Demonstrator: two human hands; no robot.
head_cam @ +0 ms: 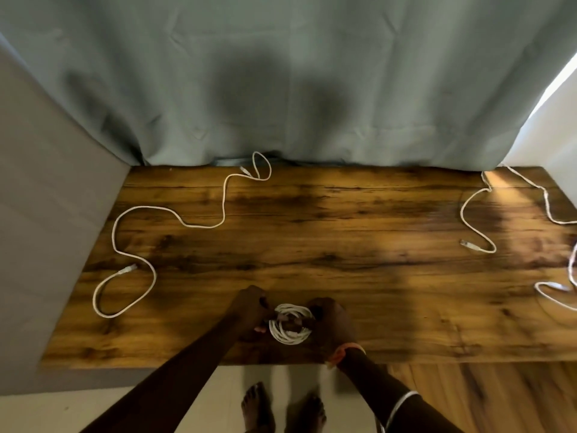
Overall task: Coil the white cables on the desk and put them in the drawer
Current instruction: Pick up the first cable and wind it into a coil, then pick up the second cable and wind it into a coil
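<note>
A coiled white cable (288, 335) sits just above the near edge of the wooden desk (343, 245), held between both hands. My left hand (249, 310) grips its left side with curled fingers. My right hand (332, 323) grips its right side. A loose white cable (150, 210) snakes over the desk's left half, with a loop near the front left. Another loose white cable (471, 226) lies at the right, and a third cable (552, 295) curls at the right edge. No drawer is in view.
A grey-blue curtain (281, 89) hangs behind the desk. A grey wall panel (46, 214) bounds the left side. A wood-grain surface (484, 395) shows below the desk at right. Bare feet (281, 407) stand on a pale floor.
</note>
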